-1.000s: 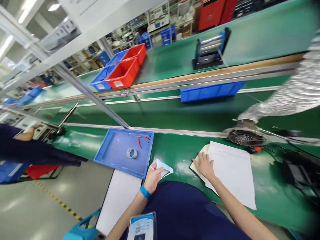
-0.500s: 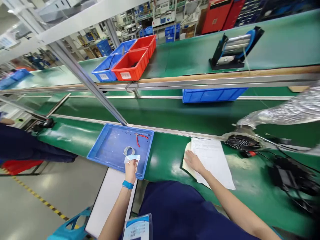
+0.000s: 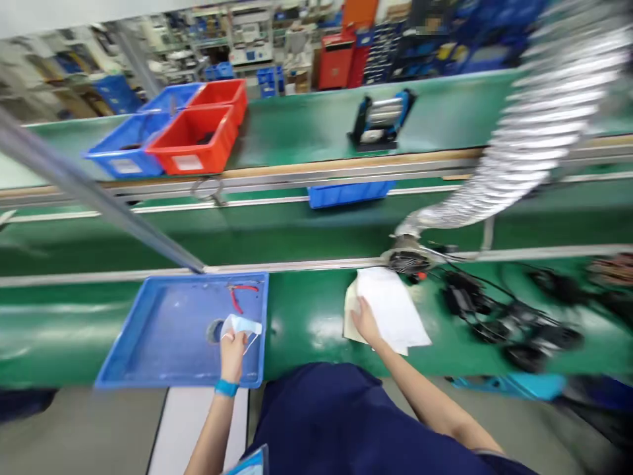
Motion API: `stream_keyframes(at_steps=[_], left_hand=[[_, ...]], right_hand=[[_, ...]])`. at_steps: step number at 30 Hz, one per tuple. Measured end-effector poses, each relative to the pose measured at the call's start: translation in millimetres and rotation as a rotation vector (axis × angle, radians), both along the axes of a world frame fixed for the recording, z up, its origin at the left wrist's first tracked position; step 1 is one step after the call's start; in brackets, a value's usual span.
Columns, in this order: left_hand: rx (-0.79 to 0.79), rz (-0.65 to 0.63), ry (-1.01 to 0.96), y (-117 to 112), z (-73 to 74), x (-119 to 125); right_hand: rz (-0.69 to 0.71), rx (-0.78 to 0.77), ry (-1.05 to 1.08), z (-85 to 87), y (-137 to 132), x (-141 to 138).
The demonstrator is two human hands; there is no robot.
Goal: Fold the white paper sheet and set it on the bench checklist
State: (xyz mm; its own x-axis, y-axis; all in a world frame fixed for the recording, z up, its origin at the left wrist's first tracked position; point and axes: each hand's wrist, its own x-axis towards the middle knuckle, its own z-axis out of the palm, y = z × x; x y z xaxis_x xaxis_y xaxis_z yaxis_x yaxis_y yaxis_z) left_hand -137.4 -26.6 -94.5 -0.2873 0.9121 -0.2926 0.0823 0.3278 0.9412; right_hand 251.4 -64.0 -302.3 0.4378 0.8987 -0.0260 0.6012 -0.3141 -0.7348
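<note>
My left hand (image 3: 232, 349) holds a light blue face mask (image 3: 241, 324) over the shallow blue tray (image 3: 148, 343) on the green bench. A roll of tape (image 3: 215, 330) lies in the tray just left of the mask, partly hidden by it. Red-handled cutters (image 3: 240, 295) lie at the tray's far right corner. My right hand (image 3: 366, 318) rests flat on the left edge of a stack of white paper sheets (image 3: 393, 310) to the right of the tray.
A small fan (image 3: 408, 260) on a silver flexible duct (image 3: 519, 145) sits behind the paper, with black cables and parts (image 3: 499, 316) to its right. Red (image 3: 198, 138) and blue bins (image 3: 123, 148) stand on the far bench beside a roller device (image 3: 380, 119). A metal post (image 3: 99, 198) slants across the left.
My left hand carried the mask from beside the tray to over it. The view swung right and blurred. My right hand stayed on the paper.
</note>
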Motion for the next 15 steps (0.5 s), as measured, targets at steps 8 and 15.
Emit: stream_keyframes(at_steps=[8,15], left_hand=[[-0.139,-0.308,-0.133,-11.9,-6.4,55.0],[-0.141,-0.476,-0.096,-21.6,-10.1,97.4]], right_hand=[[-0.183,0.064,0.001,1.6,-5.1,24.3],[-0.222,0.159,0.028,1.6,-28.9,43.1]])
